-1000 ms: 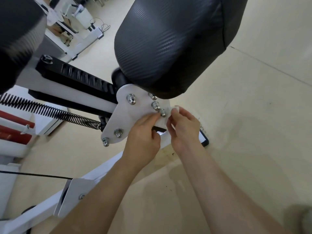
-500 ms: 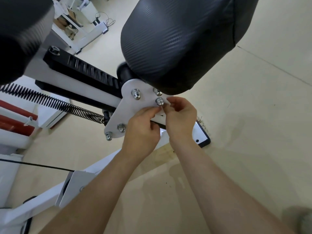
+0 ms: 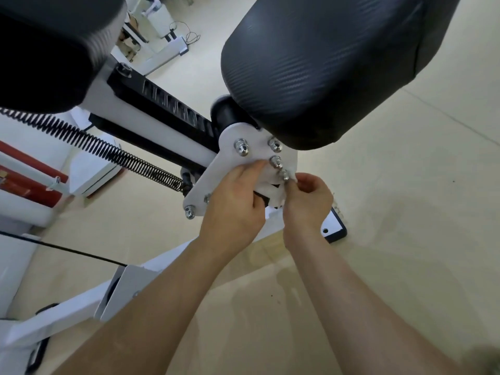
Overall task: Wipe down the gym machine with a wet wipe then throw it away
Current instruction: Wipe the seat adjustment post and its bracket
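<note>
Well, at the far left a dark pad [image 3: 48,50] hangs over the machine, and below it a black coil spring [image 3: 108,152] runs slanted toward the middle. Beside the spring goes a black slotted rail [image 3: 167,104], which ends at a white bracket plate [image 3: 216,182] with shiny cap nuts [image 3: 241,147] on it. The left hand [image 3: 235,204] is at this plate: its fingers are bent, the tips lie on the white metal just beside one nut, and the thumb is tucked underneath. If it really clamps the plate, I cannot tell. Just to the right, the right hand [image 3: 307,204] pinches a small white wet wipe [image 3: 293,179] between the fingertips, pressed against the lowest nut [image 3: 284,175] at the right edge of the plate. Above both hands is the big black cushion [image 3: 324,63]. Near the right wrist a white foot plate [image 3: 334,226] with black rim lies on the pale floor [image 3: 405,212].
</note>
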Tool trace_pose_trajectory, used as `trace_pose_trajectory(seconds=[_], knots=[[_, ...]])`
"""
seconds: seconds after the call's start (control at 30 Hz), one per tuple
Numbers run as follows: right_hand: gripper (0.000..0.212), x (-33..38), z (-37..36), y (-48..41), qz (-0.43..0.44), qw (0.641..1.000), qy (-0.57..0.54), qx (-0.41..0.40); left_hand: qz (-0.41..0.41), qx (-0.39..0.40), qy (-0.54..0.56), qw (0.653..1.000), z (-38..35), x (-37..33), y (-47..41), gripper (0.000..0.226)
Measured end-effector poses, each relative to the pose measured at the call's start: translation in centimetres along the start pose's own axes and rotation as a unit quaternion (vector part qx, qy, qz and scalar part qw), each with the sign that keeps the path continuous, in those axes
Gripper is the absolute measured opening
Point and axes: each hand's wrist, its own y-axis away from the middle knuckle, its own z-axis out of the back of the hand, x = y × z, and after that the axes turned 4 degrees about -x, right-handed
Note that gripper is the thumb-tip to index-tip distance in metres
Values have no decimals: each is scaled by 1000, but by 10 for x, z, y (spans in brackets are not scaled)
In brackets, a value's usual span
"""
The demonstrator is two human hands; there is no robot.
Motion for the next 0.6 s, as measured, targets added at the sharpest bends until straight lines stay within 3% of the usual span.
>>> trace_pose_trajectory(seconds=[0.2, 0.27, 0.37, 0.43, 0.5, 0.6], knots=[[12, 20, -10, 8, 84, 995, -49, 21, -2, 23, -4, 1000, 9, 5, 3, 58], [10, 14, -10, 9, 62, 996, -59, 14, -14, 30, -17, 999, 11, 5, 5, 59], [4, 2, -5, 4, -43, 997, -66, 5, -28, 44, -38, 998, 9, 7, 8, 55], [8, -5, -3, 17, -97, 991, -72, 57, -20, 56, -37, 998, 8, 9, 8, 48], [7, -5, -2, 37, -96, 984, -94, 116, -18, 45, -24, 999, 10, 11, 6, 37], [8, 15, -4, 55, -71, 964, -186, 175, -38, -32, 17, 999, 22, 10, 2, 27]])
